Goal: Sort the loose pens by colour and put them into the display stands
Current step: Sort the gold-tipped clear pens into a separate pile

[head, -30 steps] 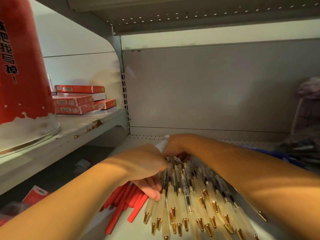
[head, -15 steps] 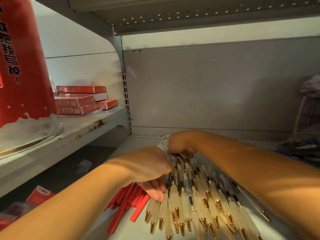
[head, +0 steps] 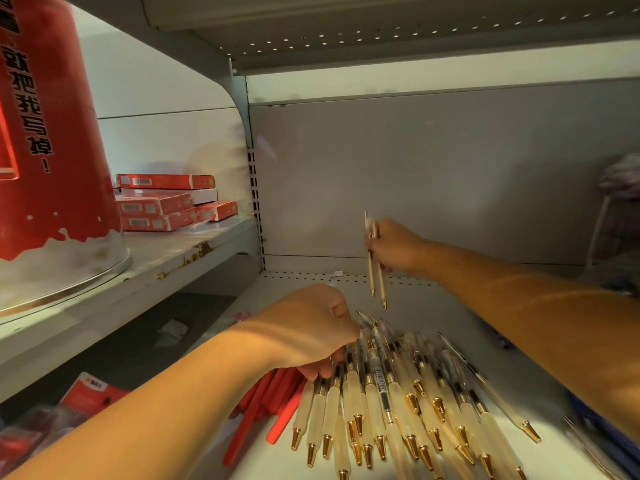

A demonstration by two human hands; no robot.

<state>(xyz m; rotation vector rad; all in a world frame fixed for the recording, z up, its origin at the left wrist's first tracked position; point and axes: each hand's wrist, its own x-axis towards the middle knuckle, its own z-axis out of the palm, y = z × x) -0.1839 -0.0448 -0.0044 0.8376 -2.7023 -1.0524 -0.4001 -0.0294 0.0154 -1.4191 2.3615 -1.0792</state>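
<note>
A fan of several cream pens (head: 391, 400) with gold tips lies on the white shelf (head: 298, 289), tips toward me. My left hand (head: 311, 330) rests on the upper ends of that fan, fingers curled over them. My right hand (head: 394, 247) is raised above the shelf near the back panel and pinches two cream pens (head: 375, 268) that hang tips down. Several red pens (head: 270, 407) lie left of the cream pile, partly under my left hand. No display stand is clearly visible.
A big red bucket-shaped display (head: 52, 133) stands on the raised left shelf beside stacked red boxes (head: 166, 202). Blue pens (head: 595, 417) lie under my right forearm. Red packets (head: 86, 393) sit at lower left. Another shelf hangs overhead.
My right hand has lifted off the cream pile and risen toward the back panel with two pens in it. My left hand stayed on the pile's upper ends.
</note>
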